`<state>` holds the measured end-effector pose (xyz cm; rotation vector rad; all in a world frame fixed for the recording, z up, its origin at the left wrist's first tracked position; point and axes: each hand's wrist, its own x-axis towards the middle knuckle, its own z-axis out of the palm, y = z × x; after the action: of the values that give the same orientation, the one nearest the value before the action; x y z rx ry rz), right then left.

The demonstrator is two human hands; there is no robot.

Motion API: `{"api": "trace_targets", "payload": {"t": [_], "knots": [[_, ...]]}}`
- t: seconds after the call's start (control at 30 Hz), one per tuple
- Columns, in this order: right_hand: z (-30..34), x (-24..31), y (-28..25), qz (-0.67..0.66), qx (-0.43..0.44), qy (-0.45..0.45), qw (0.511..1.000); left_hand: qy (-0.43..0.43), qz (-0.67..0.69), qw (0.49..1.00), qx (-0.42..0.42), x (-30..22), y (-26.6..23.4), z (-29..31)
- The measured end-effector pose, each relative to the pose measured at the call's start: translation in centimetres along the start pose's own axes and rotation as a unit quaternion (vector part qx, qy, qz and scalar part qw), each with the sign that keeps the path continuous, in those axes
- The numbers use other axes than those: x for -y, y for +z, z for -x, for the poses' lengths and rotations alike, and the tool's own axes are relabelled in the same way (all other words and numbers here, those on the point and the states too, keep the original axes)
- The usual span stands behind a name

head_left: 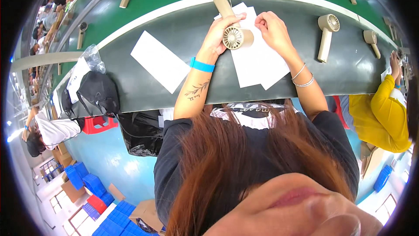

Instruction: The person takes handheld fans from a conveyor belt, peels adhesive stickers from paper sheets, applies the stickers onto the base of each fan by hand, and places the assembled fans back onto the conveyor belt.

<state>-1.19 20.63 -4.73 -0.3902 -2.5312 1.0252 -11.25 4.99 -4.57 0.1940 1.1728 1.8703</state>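
One fan (234, 35) was in work, gripped by the left hand (220, 31) over white sheets (257, 61); right hand (271, 28) pinched a sheet beside it. Another fan (326, 35) waited right of it, untouched.

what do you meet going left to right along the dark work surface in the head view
black bag → loose white sheet → left hand gripping a beige handheld fan → right hand → another beige fan lying flat → co-worker's yellow sleeve

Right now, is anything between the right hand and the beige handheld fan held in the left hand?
Nothing visible: the right hand hovers beside the beige handheld fan gripped by the left hand, over white paper sheets.
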Motion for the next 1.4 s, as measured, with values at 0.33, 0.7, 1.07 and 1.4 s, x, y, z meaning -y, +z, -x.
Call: {"api": "trace_targets", "payload": {"t": [0.33,0.7,1.07,1.4], "knots": [[0.1,0.0,-1.4,-0.045,0.068,-0.018,0.997,0.01,-0.019,1.0,-0.009,-0.4,0.5,0.5],[3.2,3.9,-6.4,-0.364,0.026,-0.014,0.931,0.368,-0.264,0.892,0.002,-1.8,3.8,2.7],[4.8,6.6,-6.9,-0.423,-0.016,-0.034,0.906,0.397,-0.388,0.831,0.04,-2.0,2.9,4.9],[5.4,6.8,-6.8,-0.441,-0.027,-0.028,0.896,0.481,-0.599,0.637,-0.064,-3.7,2.5,8.4]]}}
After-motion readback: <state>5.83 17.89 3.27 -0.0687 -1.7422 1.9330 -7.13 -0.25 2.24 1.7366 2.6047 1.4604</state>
